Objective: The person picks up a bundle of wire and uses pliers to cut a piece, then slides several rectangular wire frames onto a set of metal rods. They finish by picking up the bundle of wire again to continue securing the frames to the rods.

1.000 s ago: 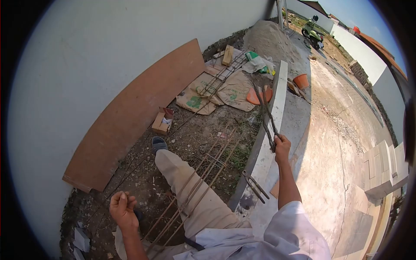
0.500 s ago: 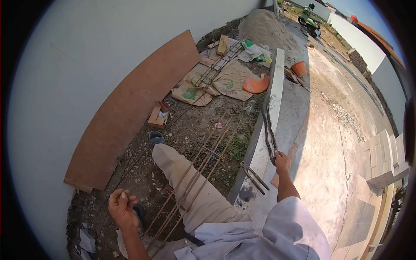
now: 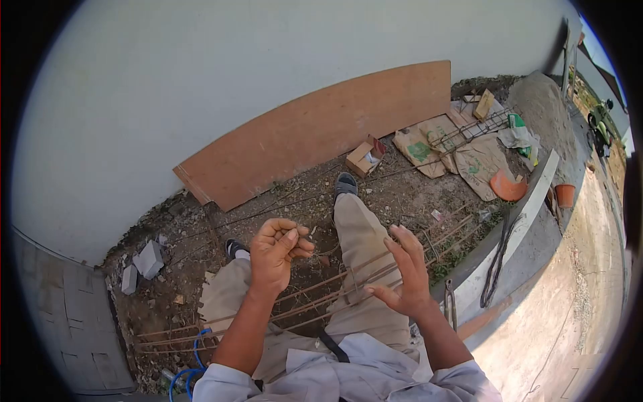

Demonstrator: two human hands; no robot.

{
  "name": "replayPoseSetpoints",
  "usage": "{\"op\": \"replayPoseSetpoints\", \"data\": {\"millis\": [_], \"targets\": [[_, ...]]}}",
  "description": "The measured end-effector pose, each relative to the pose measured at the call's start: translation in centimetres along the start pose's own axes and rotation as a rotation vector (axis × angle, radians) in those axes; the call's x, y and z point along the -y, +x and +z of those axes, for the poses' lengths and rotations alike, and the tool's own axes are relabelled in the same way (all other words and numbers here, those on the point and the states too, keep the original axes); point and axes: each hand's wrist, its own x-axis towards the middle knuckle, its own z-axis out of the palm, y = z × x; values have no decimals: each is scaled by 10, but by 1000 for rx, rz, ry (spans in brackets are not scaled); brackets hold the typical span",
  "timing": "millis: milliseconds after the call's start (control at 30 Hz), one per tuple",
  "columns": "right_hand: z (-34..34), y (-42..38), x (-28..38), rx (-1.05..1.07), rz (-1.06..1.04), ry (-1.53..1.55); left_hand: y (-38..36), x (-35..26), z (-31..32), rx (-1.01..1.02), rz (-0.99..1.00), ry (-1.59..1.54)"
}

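My left hand (image 3: 276, 253) is raised in front of me, its fingers curled and the thumb pressed to them. Whatever it pinches is too small to make out. To its right, my right hand (image 3: 407, 276) hangs over the steel bars with fingers apart and nothing in it. A long rebar cage (image 3: 434, 246) of thin rusty rods passes below both hands, across my legs. On the concrete ledge (image 3: 536, 191) at the right lies a bundle of dark tie wire (image 3: 499, 261). A pair of pincers (image 3: 450, 303) rests on the ledge near my right forearm.
A brown plywood sheet (image 3: 321, 127) leans on the white wall. Beyond my foot sit a small cardboard box (image 3: 362, 159), flattened paper sacks (image 3: 479, 164) and an orange plastic piece (image 3: 507, 185). Also there are an orange bucket (image 3: 564, 195), a sand pile (image 3: 546, 110) and pale blocks (image 3: 149, 260).
My right hand has let go of the wire bundle, which now lies on the ledge, and has moved left over the bars. My left hand stays curled. The view has turned left.
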Motion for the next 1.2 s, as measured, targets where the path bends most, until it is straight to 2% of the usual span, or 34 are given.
{"op": "replayPoseSetpoints", "data": {"millis": [67,167,267,367,500,567,667,833,900,1000,1200], "targets": [[39,20,28,138,-149,-80,-8,-4,-3,11,-8,-45],[82,35,36,301,-337,-167,-23,-14,-22,6,21,-25],[97,45,35,361,-472,-69,-35,-26,-47,-113,46,-19],[94,56,56,488,-545,-254,-42,-26,-60,-229,90,-89],[79,65,85,569,-436,-510,-30,-22,-76,-419,167,-252],[69,66,88,580,-383,-612,-20,-29,-91,-414,169,-292],[44,54,79,718,-250,-663,-11,-37,-119,-437,198,-296],[10,-15,51,862,150,-558,-13,-32,-152,-470,173,-250],[2,-48,44,891,286,-549,-14,-20,-149,-453,90,-266],[-5,-93,33,827,427,-528,-13,-7,-124,-476,100,-180],[-24,-154,6,773,566,-453,-12,13,-92,-220,-50,-171]]}}
